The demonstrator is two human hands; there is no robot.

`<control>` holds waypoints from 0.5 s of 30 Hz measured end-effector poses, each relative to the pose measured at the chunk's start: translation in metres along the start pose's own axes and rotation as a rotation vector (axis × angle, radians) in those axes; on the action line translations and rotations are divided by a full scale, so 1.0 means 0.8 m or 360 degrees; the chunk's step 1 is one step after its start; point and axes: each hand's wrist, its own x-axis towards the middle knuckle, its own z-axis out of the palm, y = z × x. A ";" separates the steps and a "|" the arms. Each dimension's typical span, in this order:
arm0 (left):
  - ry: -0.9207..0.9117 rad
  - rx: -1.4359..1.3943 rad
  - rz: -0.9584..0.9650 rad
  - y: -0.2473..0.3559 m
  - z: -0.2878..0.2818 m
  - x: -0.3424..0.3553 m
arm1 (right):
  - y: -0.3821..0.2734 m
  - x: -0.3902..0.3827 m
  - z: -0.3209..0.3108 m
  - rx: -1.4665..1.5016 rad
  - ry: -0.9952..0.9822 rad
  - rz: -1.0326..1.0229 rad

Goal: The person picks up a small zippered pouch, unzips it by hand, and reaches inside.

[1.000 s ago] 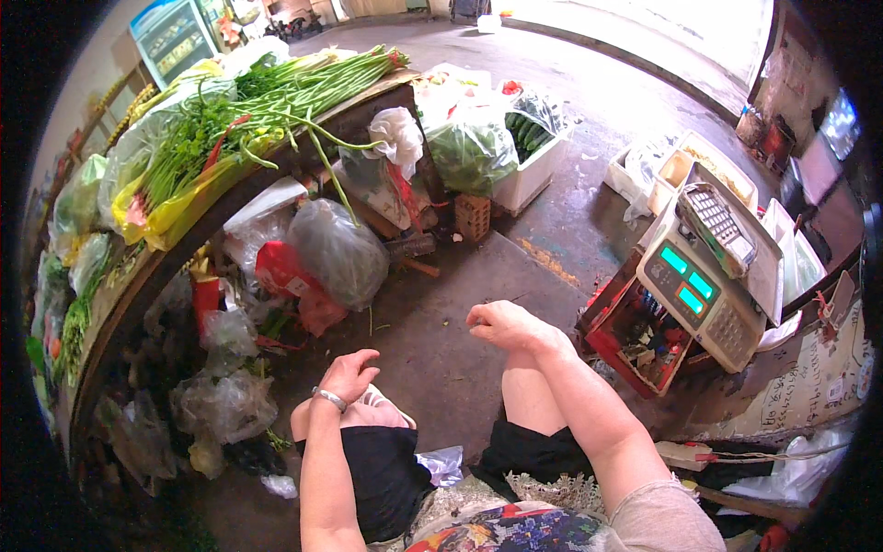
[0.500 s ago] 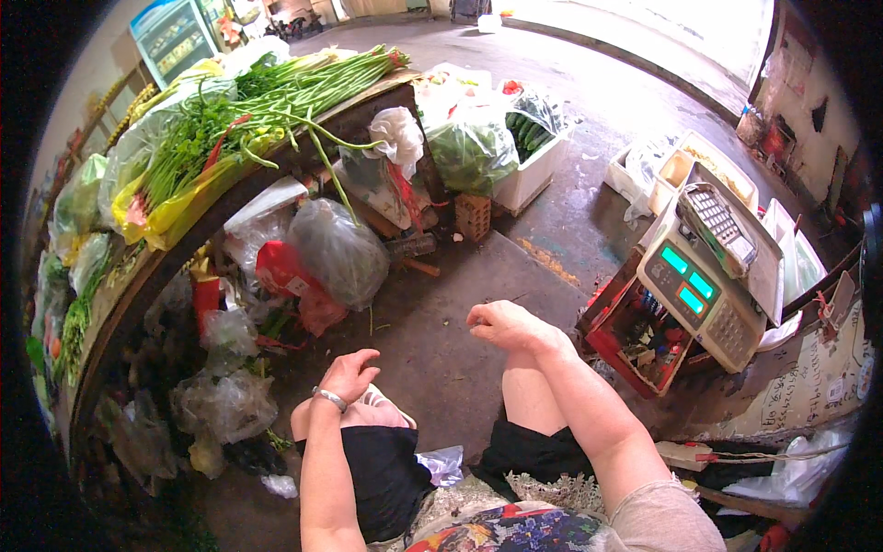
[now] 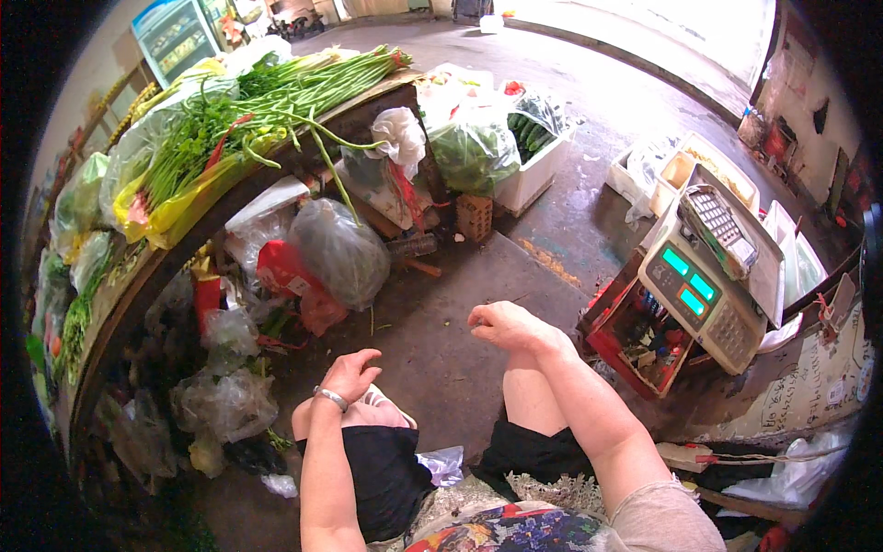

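My left hand rests by my left knee, with a silver bracelet round the wrist. Its index finger and thumb stand apart and nothing is between them. My right hand hangs loosely bent just past my right knee, its wrist lying against the leg. That hand is open too, fingers drooping, with no object visible in it. The hands are well apart above the dark floor. Nearest to my left hand is a grey, filled plastic bag; right of my right hand stands a scale with lit green displays.
Long green beans and leafy greens lie on a curved counter at left. Crumpled clear bags hang below it. Ahead are a brick and a white box of cucumbers. A red crate sits under the scale.
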 end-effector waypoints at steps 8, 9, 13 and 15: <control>0.0003 0.0006 0.0024 0.002 0.001 0.001 | 0.005 0.002 0.003 0.0010 0.0017 0.0007; -0.0001 0.0016 0.0014 0.003 0.000 0.000 | 0.004 0.001 0.003 0.0008 0.0012 0.0011; -0.0011 -0.0005 -0.0005 0.004 -0.001 -0.001 | 0.004 0.002 0.002 0.0019 -0.0006 0.0020; -0.0011 -0.0022 -0.0014 0.003 0.000 -0.001 | 0.001 0.001 0.001 0.0014 -0.0006 0.0022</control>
